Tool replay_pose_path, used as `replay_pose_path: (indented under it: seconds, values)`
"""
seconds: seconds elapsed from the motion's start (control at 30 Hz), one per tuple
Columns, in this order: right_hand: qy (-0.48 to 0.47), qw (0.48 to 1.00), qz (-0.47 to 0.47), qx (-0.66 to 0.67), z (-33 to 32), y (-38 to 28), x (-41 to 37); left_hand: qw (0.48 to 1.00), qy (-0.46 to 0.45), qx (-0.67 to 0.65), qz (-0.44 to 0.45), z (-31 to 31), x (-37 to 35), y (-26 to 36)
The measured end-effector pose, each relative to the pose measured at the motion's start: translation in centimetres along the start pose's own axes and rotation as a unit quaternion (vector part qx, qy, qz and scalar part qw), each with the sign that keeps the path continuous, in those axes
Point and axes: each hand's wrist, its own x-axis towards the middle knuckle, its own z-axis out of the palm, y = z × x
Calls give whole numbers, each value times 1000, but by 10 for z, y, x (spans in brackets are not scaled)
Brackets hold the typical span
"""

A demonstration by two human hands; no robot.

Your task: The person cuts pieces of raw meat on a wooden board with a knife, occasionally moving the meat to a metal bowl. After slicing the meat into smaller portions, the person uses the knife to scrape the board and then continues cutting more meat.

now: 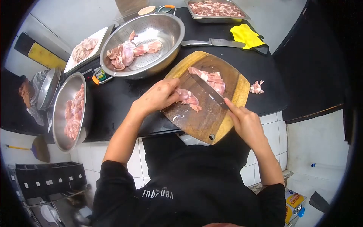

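Worked at a long matte-black worktop point(117, 102). Had, at its far side, a wide round perforated steel colander point(166, 34) with raw pink meat point(126, 55) inside, and to the left a deep round steel bowl point(60, 113) of more raw pieces point(75, 109). Had, nearest the body, a brown wooden cutting board point(202, 121) with curved sides — jutting over the near edge — and, well beyond, a shallow rectangular steel tray point(216, 17). Closed the right hand point(246, 123) around a long grey steel-bladed knife point(208, 90), slanted along the near side of a larger pink raw slab point(214, 80) on the board. Bunched the left hand's point(160, 94) fingers narrow on a smaller pink raw piece point(190, 99) — also on the board, left of the blade. Left a pale clump of scraps point(256, 87) just beside the board's right edge
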Motion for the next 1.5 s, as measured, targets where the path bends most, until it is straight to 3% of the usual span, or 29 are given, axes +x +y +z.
replay_pose_path:
  seconds: [0.33,0.47,0.63,0.7,0.87,0.93,1.03,1.2,1.27,1.5]
  values:
    - [-20,999,47,1,-25,5,-18,979,123,-127,-103,-37,13,73]
    - [-25,998,51,29,-27,7,-17,967,206,-125,-83,-33,10,76]
    - [0,994,36,107,-20,12,-26,988,121,26,-92,10,-38,41]
    - [-18,987,75,144,-23,5,-28,985,105,62,-121,26,-57,31]
    - [6,984,67,162,-25,-27,-36,979,130,39,-154,15,-73,29]
    - [19,982,61,178,-21,-42,-36,977,193,38,-85,23,-67,30]
    - [-21,982,-16,185,-13,-53,-35,981,177,35,-67,40,-62,35]
    - [-55,987,-26,145,-4,-63,-38,979,174,30,-101,46,-70,27]
    - [-71,988,-31,136,-5,-66,-39,979,193,26,-56,43,-72,29]
    - [-112,992,-36,55,-11,-77,-44,981,183,31,-56,48,-63,33]
